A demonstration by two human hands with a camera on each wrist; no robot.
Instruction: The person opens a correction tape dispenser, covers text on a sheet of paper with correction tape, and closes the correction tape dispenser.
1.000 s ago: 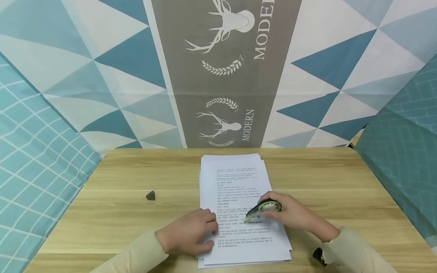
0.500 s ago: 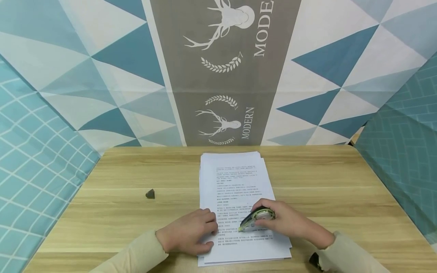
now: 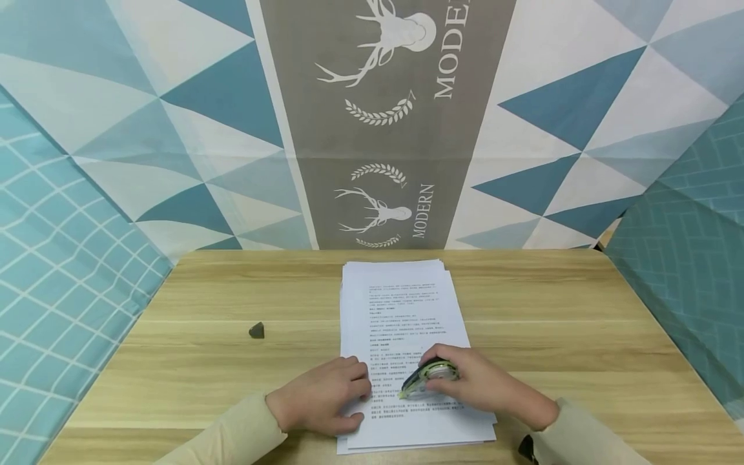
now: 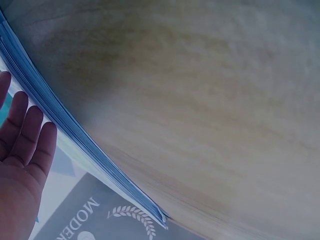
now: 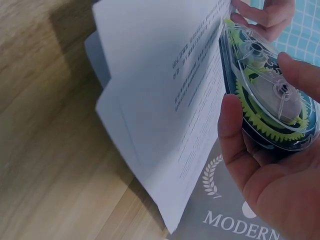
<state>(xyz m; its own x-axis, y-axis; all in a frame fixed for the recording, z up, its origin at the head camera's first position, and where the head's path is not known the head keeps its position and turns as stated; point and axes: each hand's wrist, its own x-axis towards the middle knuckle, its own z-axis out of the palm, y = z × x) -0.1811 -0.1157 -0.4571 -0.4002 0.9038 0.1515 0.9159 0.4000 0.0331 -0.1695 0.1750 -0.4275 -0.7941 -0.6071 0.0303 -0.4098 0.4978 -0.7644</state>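
Observation:
My right hand (image 3: 473,381) holds a correction tape (image 3: 433,374) with a black-and-green body between thumb and fingers, its tip low against the printed top sheet. Lime gear wheels show through the clear case of the correction tape (image 5: 272,92) in the right wrist view. Underneath lies a thick stack of printed paper (image 3: 401,310), its sheets slightly uneven. My left hand (image 3: 325,395) rests on the stack's lower left edge. In the left wrist view, the fingers of the left hand (image 4: 25,145) lie loosely extended by the layered paper edge.
A small dark piece (image 3: 256,330) lies on the wooden table (image 3: 197,361), left of the paper. Another dark object (image 3: 527,447) sits partly behind the right sleeve. Patterned cloth (image 3: 372,129) hangs at the table's back edge.
My right hand has moved the correction tape left and slightly nearer across the lower part of the page. The left hand and the stack have stayed in place.

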